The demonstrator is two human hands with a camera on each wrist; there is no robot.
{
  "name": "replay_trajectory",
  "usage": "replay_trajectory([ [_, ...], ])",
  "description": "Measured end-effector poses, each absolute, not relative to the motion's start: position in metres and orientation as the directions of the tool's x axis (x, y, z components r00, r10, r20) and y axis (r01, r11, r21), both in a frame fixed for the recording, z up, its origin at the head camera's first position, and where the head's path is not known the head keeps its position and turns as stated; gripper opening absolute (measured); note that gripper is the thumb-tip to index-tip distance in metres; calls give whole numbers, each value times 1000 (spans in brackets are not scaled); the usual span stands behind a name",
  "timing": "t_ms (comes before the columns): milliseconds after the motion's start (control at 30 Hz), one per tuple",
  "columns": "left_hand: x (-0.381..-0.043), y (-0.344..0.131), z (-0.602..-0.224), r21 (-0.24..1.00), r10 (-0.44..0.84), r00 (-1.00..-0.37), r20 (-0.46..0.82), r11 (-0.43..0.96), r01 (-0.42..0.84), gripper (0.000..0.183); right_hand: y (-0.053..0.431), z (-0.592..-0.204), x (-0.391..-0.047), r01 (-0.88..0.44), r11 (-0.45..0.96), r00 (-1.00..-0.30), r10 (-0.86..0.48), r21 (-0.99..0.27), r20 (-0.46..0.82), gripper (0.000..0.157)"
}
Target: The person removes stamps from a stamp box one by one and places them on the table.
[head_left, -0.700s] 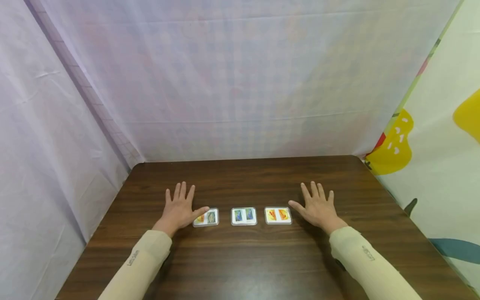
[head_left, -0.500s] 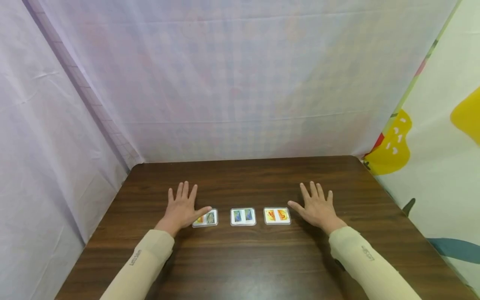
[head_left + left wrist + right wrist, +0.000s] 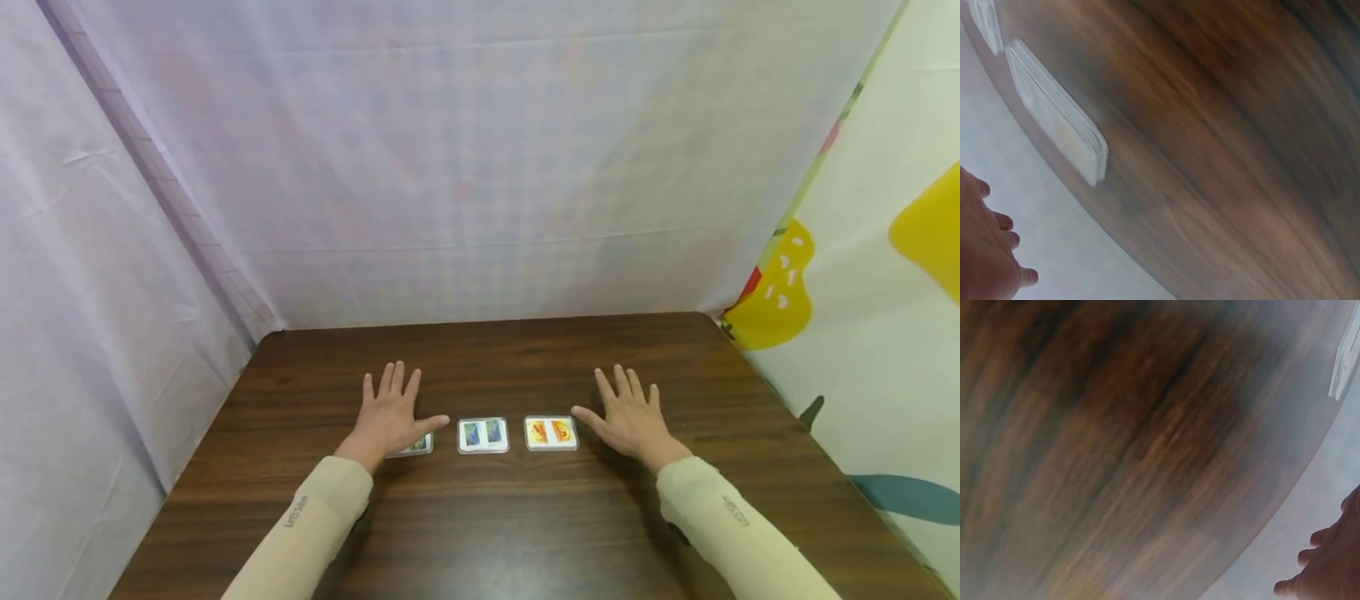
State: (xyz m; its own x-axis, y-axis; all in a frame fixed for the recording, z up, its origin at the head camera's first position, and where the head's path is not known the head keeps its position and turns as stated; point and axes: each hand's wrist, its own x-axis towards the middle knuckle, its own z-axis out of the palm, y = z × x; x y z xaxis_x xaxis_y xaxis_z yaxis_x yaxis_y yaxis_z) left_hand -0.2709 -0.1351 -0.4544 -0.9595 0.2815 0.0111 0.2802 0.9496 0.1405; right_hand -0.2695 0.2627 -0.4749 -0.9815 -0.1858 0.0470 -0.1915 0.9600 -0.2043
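Three flat clear cases with picture cards in them lie in a row on the table. My left hand (image 3: 388,421), fingers spread, is above the left case (image 3: 423,445) and hides most of it. The left wrist view shows that hand (image 3: 985,250) apart from the nearest case (image 3: 1057,115). The middle case (image 3: 483,436) shows two blue-green pictures. Orange and yellow pictures fill the right case (image 3: 551,433). Just right of it is my right hand (image 3: 632,421), fingers spread and holding nothing, its thumb pointing toward the case. Part of a case (image 3: 1346,359) shows in the right wrist view.
The dark wood-grain table (image 3: 480,525) ends at a pale curtain (image 3: 465,167) behind. White cloth (image 3: 82,292) hangs along the left side. A patterned cloth (image 3: 885,358) with yellow shapes borders the right.
My left hand has moved right, from beside the left case to over it, covering more of it. The right hand has barely moved, and the head view has shifted slightly.
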Motion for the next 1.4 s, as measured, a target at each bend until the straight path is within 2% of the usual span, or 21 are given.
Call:
replay_trajectory([
  [567,-270,-101,-456,167,337,-942,1,928,332,105,255,-476,-266,-295,924,-955,-275,-245,110,84],
  [1133,-270,-63,-458,179,424,-905,-46,894,410,104,251,-474,-264,-357,907,-934,-339,-224,114,83],
  [1400,-270,-48,-466,203,473,-881,-16,865,460,100,251,-478,-264,-377,899,-926,-362,-222,105,81],
])
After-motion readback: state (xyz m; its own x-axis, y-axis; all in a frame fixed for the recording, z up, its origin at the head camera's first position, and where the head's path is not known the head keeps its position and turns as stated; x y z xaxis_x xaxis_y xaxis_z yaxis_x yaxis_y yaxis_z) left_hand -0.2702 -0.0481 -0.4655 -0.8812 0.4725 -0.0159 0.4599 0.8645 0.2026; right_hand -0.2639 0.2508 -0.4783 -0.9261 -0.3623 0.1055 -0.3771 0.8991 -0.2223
